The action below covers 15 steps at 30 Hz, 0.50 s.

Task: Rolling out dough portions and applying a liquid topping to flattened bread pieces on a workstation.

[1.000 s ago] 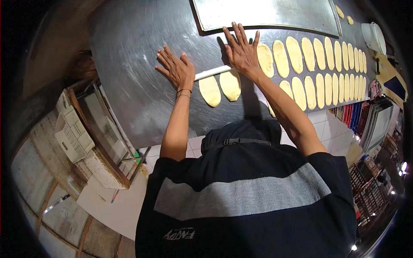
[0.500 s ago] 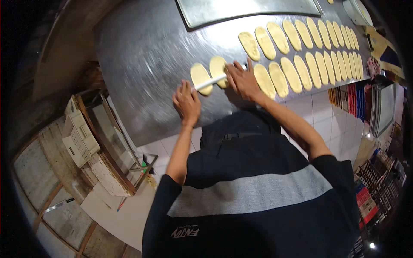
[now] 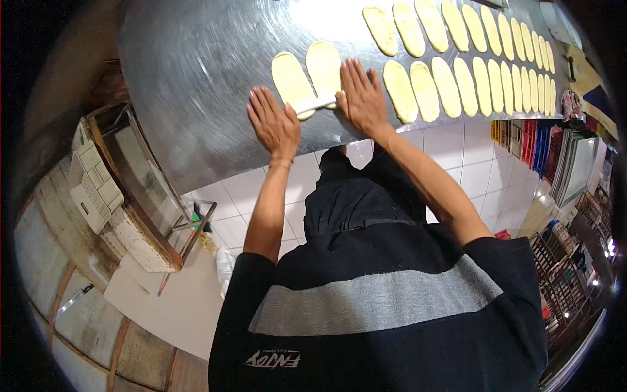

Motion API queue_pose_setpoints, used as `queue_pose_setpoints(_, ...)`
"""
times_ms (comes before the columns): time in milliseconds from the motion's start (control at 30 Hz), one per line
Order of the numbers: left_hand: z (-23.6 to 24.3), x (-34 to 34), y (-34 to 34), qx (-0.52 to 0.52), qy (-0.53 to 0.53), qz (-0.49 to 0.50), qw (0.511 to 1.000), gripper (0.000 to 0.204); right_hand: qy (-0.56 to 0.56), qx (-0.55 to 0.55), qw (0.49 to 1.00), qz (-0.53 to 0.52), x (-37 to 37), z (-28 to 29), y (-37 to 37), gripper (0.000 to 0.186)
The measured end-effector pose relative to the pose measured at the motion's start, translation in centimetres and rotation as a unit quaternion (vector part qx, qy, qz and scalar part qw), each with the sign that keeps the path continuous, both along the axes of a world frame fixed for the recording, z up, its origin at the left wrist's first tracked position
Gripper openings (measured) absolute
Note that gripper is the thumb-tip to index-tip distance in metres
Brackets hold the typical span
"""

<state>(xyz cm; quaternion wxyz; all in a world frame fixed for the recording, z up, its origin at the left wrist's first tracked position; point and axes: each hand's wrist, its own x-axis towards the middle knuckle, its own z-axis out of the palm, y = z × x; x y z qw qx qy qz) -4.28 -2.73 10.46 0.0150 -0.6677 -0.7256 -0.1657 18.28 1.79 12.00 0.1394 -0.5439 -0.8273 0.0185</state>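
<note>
A white rolling pin (image 3: 316, 104) lies across the near ends of two flat oval dough pieces. Of these, the left dough piece (image 3: 290, 80) and the right dough piece (image 3: 323, 68) lie close side by side on the metal table (image 3: 196, 85). Flat over the pin's left end is my left hand (image 3: 275, 124), fingers stretched forward. My right hand (image 3: 363, 98) rests over the other end, palm down and fingers straight. Both hands press on the pin without wrapping round it, and they hide its ends.
Two rows of flattened dough ovals (image 3: 445, 86) run along the table to the right. A wooden-framed stand with a cream plastic basket (image 3: 96, 186) is at the left. Stacked crates (image 3: 541, 149) and trays (image 3: 575, 166) stand beyond the table's near edge at the right.
The pin has rolled back toward me, to the near ends of the two dough pieces, which look longer. My fingers now stretch out past it. The whole view has shifted.
</note>
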Motion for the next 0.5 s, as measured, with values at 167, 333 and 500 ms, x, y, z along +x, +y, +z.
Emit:
queue_pose_setpoints(167,-4.4,1.2,-4.6,-0.016,-0.023,-0.02,0.999,0.074,-0.01,-0.045,0.998,0.052,2.1,-4.0,-3.9,0.06)
queue_pose_setpoints(333,-6.4,-1.3,-2.5,-0.015,-0.075,-0.02,0.997,0.055,0.128,-0.115,0.981,0.093,2.4,-4.7,-0.1,0.059)
queue_pose_setpoints(500,-7.3,-5.0,0.8,0.078,-0.232,0.062,0.968,0.03,0.277,-0.076,0.958,-0.002,-0.3,-2.9,3.8,0.064)
